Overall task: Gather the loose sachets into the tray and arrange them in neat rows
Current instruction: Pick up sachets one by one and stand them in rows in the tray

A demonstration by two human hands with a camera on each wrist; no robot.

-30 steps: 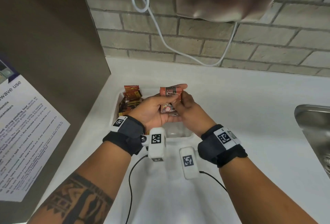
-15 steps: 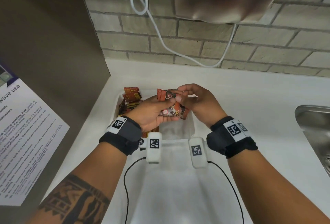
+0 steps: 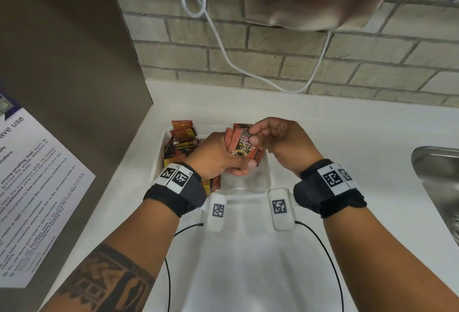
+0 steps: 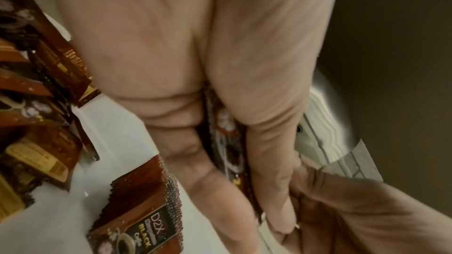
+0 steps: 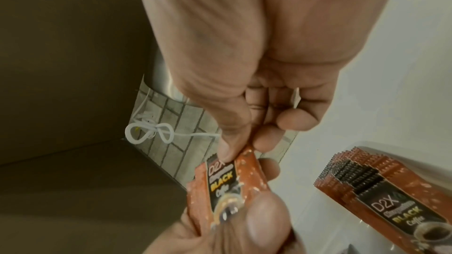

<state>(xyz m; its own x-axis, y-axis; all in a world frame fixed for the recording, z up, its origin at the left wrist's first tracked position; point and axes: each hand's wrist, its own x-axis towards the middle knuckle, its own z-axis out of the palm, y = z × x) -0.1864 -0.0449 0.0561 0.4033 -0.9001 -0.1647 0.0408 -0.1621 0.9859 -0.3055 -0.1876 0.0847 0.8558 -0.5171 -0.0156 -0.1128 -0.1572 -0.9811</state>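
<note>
Held sachets (image 3: 242, 146) lowered, now fanned upright.

Left hand (image 3: 218, 157) grips; right hand (image 3: 285, 140) pinches (thumb and forefinger).

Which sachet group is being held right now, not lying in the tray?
The bundle of sachets between both hands: left hand grips it, right hand pinches its top. The pile of sachets lies untouched in the tray.

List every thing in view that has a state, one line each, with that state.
left hand: grips a bundle of sachets above the tray
right hand: pinches the top edge of the front sachet
held sachets: upright, fanned, front label facing up
tray: on the counter, near right part bare
sachets in tray: piled loosely at the left side, not in rows
</note>
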